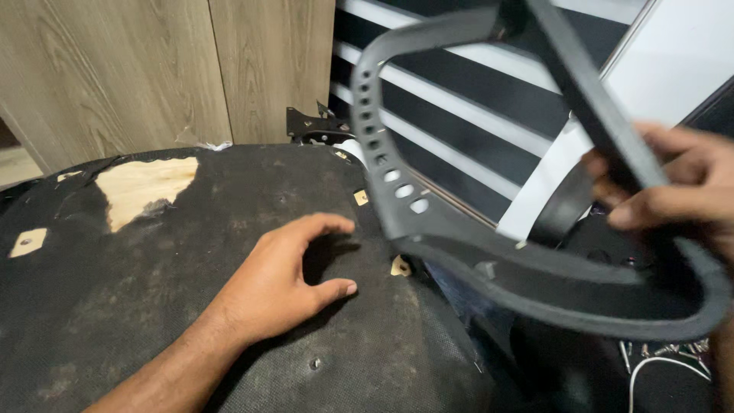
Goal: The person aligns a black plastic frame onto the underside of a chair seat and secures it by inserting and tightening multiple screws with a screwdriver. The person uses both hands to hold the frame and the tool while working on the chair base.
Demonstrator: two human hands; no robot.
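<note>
Wood-panelled wall (153,69) is standing behind; the left hand (287,279) is resting open on the upturned seat base (153,306), the right hand (673,191) is gripping a black armrest frame (428,222).

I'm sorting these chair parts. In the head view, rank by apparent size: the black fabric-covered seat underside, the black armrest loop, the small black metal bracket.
1. Seat underside, largest.
2. Armrest loop, though held close to the camera by the right hand, so unsure.
3. Metal bracket, smallest.
</note>
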